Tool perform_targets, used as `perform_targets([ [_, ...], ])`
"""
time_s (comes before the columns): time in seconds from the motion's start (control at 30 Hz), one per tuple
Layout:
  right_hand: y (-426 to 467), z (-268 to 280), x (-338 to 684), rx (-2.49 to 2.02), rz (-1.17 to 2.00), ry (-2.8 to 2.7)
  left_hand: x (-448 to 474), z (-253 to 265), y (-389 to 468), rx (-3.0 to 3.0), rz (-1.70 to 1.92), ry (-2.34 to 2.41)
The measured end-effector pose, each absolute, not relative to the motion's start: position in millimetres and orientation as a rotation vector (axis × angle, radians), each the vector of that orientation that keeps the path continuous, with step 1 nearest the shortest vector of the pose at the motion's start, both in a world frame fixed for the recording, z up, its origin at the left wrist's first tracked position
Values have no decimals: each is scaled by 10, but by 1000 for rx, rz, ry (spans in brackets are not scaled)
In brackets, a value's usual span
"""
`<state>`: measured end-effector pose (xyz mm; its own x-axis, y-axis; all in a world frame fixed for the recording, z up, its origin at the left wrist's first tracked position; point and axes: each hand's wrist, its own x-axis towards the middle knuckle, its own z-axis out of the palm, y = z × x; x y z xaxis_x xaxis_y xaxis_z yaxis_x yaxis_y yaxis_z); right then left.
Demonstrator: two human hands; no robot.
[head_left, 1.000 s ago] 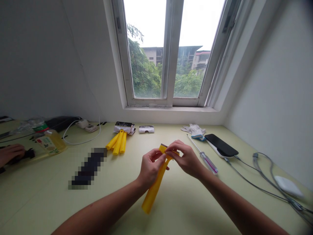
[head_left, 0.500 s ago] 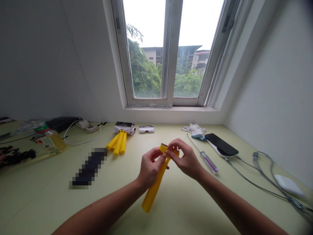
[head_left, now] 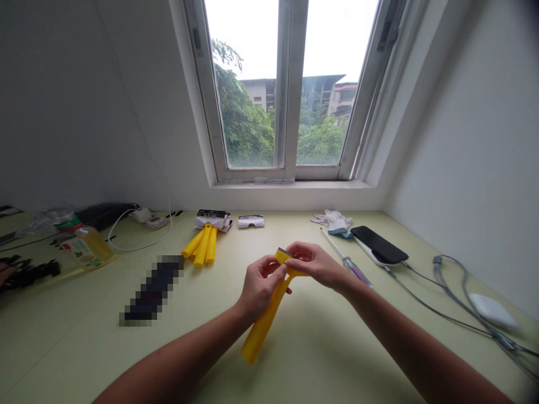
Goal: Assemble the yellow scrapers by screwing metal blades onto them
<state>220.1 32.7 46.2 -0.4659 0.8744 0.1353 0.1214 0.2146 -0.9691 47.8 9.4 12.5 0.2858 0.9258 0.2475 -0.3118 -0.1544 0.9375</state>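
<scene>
Head view: yellow scraper [head_left: 264, 322] pinched between fingers [head_left: 277, 275].

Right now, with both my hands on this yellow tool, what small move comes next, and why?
I'd perhaps ease your right hand back from the dark strip: it pinches the yellow tool close to the strip's visible end, which might be sharp. Your left hand grips the tool too, so it should hold steady.

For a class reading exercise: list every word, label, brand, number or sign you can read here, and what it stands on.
No text is readable.
Black-and-white packaging by the yellow handles: print too small.
Bottle label: too blurred.
Small white card: markings too small.
Held yellow tool: no lettering shows.
</scene>
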Motion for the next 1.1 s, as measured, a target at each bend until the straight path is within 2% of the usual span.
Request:
perform_targets([
  [0.23,384,371,2207,-1050,1305,-1897,500,-64,185,1035,1168,681],
  [0.3,428,412,2281,-1147,1180,-2024,494,-107,206,987,1153,683],
  [0.37,506,447,2444,-1433,849,-2114,486,-138,230,948,1140,701],
  [0.47,649,422,2822,-2167,273,-1966,457,-162,286,912,1142,753],
  [0.5,690,390,2953,-2366,278,-1922,439,-166,312,907,1148,765],
  [0.57,747,308,3167,-2422,363,-1938,386,-171,374,905,1172,788],
  [0.73,786,259,3281,-2236,532,-2032,212,-216,542,884,1236,870],
  [0.8,773,359,3232,-2056,712,-1960,176,-244,579,872,1248,882],
  [0.9,691,574,3156,-1464,1169,-1703,182,-267,575,867,1247,869],
  [0.97,591,711,3097,-1072,1356,-1595,206,-262,546,866,1244,856],
  [1.1,346,913,2901,-803,1240,-1671,235,-233,487,864,1237,841],
])
